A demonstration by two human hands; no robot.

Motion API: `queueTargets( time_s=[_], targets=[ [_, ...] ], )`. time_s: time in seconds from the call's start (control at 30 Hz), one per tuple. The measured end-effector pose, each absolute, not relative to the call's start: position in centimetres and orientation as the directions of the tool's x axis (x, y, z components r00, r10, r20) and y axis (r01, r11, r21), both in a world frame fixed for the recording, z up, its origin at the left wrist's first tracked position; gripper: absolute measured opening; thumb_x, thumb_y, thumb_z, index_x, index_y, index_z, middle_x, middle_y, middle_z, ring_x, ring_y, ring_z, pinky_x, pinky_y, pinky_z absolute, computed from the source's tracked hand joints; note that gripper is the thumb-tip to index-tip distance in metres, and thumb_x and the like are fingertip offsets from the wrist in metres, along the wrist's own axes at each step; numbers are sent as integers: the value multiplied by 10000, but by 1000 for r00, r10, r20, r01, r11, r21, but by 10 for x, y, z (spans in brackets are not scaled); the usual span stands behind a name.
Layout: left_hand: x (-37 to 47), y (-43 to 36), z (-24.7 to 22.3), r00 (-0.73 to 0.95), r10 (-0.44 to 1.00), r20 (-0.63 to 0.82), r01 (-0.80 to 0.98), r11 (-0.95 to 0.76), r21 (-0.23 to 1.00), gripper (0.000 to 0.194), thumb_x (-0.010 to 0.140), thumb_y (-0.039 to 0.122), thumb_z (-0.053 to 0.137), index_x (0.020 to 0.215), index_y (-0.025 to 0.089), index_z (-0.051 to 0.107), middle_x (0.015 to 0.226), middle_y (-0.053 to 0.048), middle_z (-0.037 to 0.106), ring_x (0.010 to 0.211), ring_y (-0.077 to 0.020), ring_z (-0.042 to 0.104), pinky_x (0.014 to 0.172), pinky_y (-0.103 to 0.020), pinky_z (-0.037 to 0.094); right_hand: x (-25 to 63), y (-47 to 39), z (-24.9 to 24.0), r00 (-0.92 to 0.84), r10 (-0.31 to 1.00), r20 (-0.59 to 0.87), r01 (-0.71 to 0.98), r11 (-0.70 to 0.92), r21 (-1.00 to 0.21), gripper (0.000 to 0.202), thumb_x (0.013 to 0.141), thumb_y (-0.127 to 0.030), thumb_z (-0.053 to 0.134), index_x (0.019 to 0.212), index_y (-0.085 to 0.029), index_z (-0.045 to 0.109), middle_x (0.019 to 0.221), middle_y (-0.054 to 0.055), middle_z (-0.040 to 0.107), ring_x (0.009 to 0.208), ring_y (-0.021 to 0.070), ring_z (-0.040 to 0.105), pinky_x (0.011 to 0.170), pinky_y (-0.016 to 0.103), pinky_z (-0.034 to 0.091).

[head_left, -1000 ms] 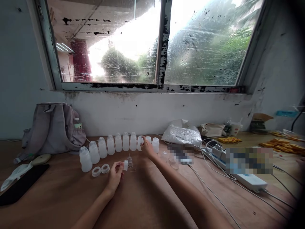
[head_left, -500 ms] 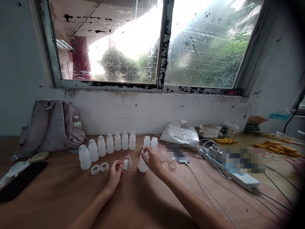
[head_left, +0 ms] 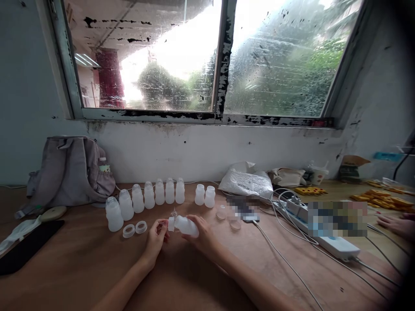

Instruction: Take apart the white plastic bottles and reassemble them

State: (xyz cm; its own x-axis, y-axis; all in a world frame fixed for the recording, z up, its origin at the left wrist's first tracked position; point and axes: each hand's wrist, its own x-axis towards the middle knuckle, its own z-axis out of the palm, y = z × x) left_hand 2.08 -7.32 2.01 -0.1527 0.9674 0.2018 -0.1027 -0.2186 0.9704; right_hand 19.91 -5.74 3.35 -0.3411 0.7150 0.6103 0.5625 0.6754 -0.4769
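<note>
My left hand (head_left: 158, 234) pinches a small clear ring-like cap (head_left: 171, 223) by its left side. My right hand (head_left: 201, 235) is wrapped round a frosted white bottle (head_left: 186, 226), tilted on its side with its mouth toward the cap. Bottle and cap are very close; whether they touch is unclear. Just behind them stands a clear nipple-shaped piece (head_left: 174, 213). Several capped bottles (head_left: 138, 199) form a row at the back left. Two uncapped bottles (head_left: 209, 197) stand upright behind my right hand. Two clear rings (head_left: 129, 231) lie left of my left hand.
A grey backpack (head_left: 73, 172) and black pad (head_left: 29, 248) are at left. Two clear round pieces (head_left: 221, 212), a phone (head_left: 248, 217), cables and a power strip (head_left: 337, 247) lie at right. Another person's hand (head_left: 395, 224) rests at the far right.
My right hand has lifted the bottle, tipped it sideways and brought it left to the cap. My left hand has barely moved. The other person's hand shows more at the right.
</note>
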Motion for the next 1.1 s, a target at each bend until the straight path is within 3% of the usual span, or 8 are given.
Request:
queueTargets(
  time_s=[0.13, 0.3, 0.67, 0.87, 1.0, 1.1],
  targets=[
    [23, -76, 19, -124, 975, 184, -103, -198, 975, 323, 718, 452, 518, 839, 153, 506, 559, 40, 486, 482, -82, 458, 418, -171, 378, 198, -66, 39, -429, 680, 595, 636, 695, -335, 478, 650, -311, 663, 1085, -223, 486, 971, 64, 567, 886, 220, 504, 778, 350, 405],
    [25, -80, 21, -97, 983, 158, -87, -167, 982, 310, 715, 466, 522, 771, 165, 479, 487, 61, 454, 445, -73, 415, 413, -165, 354, 200, -70, 43, -496, 633, 595, 641, 729, -240, 474, 694, -311, 628, 1133, -226, 470, 987, 66, 568, 872, 218, 496, 773, 359, 407],
    [26, -85, 25, -18, 993, 120, -101, -121, 988, 338, 728, 508, 481, 715, 171, 468, 473, 76, 377, 415, -58, 347, 395, -156, 341, 208, -63, 38, -570, 514, 642, 550, 818, -167, 525, 719, -331, 597, 1199, -239, 406, 1017, 60, 557, 856, 207, 472, 745, 351, 383],
    [25, -85, 27, -23, 994, 108, -53, -109, 993, 324, 736, 498, 476, 681, 179, 456, 428, 84, 353, 379, -54, 316, 370, -153, 305, 205, -69, 41, -565, 533, 630, 565, 806, -175, 549, 689, -310, 629, 1190, -238, 420, 1006, 61, 561, 847, 207, 475, 741, 344, 387],
    [20, -84, 32, -3, 980, 197, -59, -197, 979, 270, 711, 430, 540, 796, 173, 535, 573, 38, 482, 480, -80, 425, 438, -179, 371, 206, -67, 41, -537, 566, 625, 589, 782, -203, 529, 677, -312, 638, 1164, -228, 450, 988, 68, 569, 840, 219, 482, 732, 355, 396],
    [15, -86, 38, 47, 973, 224, -29, -223, 974, 268, 683, 345, 589, 891, 177, 571, 804, -28, 580, 690, -138, 527, 599, -221, 432, 208, -63, 40, -525, 585, 618, 602, 768, -216, 511, 668, -316, 644, 1139, -222, 471, 987, 69, 571, 839, 219, 487, 737, 356, 399]
  ],
)
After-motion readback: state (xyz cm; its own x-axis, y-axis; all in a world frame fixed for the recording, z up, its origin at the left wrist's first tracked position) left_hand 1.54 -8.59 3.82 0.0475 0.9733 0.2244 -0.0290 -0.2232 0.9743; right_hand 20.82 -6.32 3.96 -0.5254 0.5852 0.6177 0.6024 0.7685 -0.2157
